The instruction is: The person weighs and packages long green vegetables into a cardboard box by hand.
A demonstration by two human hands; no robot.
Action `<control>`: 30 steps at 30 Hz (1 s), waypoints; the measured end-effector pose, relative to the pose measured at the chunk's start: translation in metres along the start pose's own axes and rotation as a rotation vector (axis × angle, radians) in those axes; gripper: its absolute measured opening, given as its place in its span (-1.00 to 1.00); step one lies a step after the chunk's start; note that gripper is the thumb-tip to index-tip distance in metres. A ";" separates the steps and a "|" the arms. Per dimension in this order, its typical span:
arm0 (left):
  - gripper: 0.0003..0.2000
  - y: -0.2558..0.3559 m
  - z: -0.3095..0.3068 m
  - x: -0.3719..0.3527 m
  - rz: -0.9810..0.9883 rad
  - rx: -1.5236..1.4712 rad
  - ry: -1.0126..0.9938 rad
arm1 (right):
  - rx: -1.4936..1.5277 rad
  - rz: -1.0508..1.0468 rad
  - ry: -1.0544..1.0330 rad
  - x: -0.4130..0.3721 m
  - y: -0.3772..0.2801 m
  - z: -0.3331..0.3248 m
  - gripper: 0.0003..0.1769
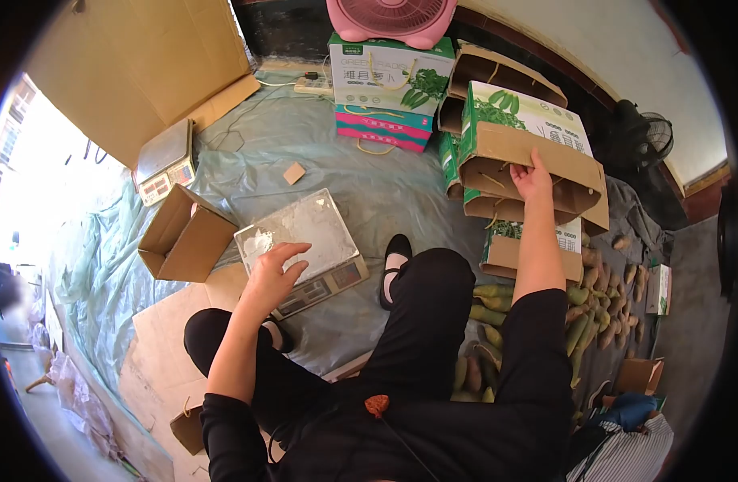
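My right hand [533, 177] reaches forward and grips the brown flap of an open green-and-white carton [523, 149] that lies on a stack of similar cartons. My left hand [274, 271] hovers with fingers spread over the near corner of a flat digital scale [304, 241] with a dusty metal platform. It holds nothing. I am sitting on the floor in black clothes, one foot in a black shoe [394, 255] stretched out beside the scale.
A pile of green and brown root vegetables [602, 301] lies at the right. An open small cardboard box [184, 237] and a second scale [166, 162] stand at left. Printed boxes [389, 80] and a pink fan [393, 18] stand behind. Another person's striped sleeve [630, 450] shows at bottom right.
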State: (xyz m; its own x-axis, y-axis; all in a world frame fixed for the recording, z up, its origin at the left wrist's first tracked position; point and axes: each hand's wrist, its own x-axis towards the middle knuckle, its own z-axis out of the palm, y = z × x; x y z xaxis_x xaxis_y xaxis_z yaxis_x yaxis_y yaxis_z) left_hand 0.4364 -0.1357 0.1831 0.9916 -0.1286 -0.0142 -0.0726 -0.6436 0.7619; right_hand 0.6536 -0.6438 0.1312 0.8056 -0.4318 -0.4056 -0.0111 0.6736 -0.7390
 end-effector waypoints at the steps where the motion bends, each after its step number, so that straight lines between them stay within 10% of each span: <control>1: -0.72 -0.007 0.003 -0.001 -0.015 0.002 -0.014 | 0.026 -0.003 0.002 0.003 0.000 0.001 -0.55; 11: -0.76 -0.017 -0.011 -0.007 0.007 0.037 0.234 | -0.165 -0.227 -0.100 -0.075 0.009 0.054 -0.59; 30: -0.80 -0.009 -0.023 -0.023 0.345 0.214 0.446 | -1.490 -0.568 -1.336 -0.250 0.200 0.187 -0.69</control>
State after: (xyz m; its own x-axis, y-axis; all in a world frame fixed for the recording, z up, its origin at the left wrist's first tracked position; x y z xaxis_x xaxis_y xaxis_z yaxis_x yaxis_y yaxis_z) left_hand 0.4166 -0.1089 0.1914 0.8531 -0.0577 0.5186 -0.3719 -0.7645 0.5265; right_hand 0.5614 -0.2888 0.1853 0.7216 0.6921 0.0166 0.5261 -0.5326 -0.6630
